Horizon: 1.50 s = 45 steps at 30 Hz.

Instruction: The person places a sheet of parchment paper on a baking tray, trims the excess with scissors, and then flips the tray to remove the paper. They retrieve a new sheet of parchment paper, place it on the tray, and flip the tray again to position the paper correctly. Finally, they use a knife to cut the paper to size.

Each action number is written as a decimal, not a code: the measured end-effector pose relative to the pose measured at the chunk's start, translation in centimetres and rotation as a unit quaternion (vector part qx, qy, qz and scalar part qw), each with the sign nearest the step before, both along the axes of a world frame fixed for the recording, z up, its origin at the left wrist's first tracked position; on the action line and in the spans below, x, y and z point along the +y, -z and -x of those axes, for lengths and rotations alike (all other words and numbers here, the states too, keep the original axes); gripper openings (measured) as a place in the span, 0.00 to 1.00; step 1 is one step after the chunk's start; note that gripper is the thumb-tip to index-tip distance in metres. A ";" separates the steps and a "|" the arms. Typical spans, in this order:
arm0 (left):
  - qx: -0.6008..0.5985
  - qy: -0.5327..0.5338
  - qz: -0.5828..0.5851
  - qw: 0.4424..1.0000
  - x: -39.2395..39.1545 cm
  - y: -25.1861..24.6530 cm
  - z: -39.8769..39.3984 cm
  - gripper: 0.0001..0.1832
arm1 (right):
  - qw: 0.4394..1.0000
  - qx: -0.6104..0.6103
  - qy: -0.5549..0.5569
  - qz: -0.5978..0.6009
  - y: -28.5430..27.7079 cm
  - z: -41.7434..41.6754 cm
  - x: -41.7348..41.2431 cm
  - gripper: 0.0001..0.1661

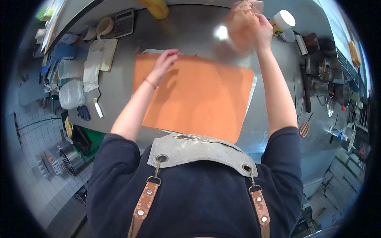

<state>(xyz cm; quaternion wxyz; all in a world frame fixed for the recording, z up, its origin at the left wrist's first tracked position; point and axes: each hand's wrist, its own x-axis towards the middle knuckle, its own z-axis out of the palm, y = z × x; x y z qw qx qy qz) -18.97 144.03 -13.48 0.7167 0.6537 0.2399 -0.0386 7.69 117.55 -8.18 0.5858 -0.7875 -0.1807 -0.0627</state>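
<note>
A large rectangular orange sheet (196, 95), perhaps a thin sponge cake, lies on the steel worktop before me. White paper (251, 92) shows from under its right side. Over the sheet's far left part hovers my left hand (164, 63), with nothing in it and its shadow falling on the orange surface. My right hand (263, 34) is raised beyond the sheet's far right corner. It grips a crumpled, orange-stained piece of paper (242, 28), blurred and hanging above the worktop.
At left are a spatula with a white handle (98, 107), a clear plastic tub (70, 69) and a cream-coloured cup (104, 26). A yellow container (156, 9) stands at the back. To the right are a white-lidded jar (284, 20), scissors (304, 129) and metal pitchers (323, 87).
</note>
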 end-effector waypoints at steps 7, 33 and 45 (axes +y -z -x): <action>-0.115 -0.062 -0.406 0.905 -2.7 -4.6 15.6 0.51 | 0.963 0.034 -0.268 0.004 -8.5 21.3 6.7 0.13; -0.177 -0.621 0.327 0.690 12.9 1.6 69.3 0.21 | 0.657 0.122 -0.698 0.258 3.3 64.9 30.5 0.33; 0.000 -0.707 -0.056 0.705 50.4 3.6 80.8 0.24 | 0.807 0.203 -0.428 0.352 3.3 61.9 25.6 0.15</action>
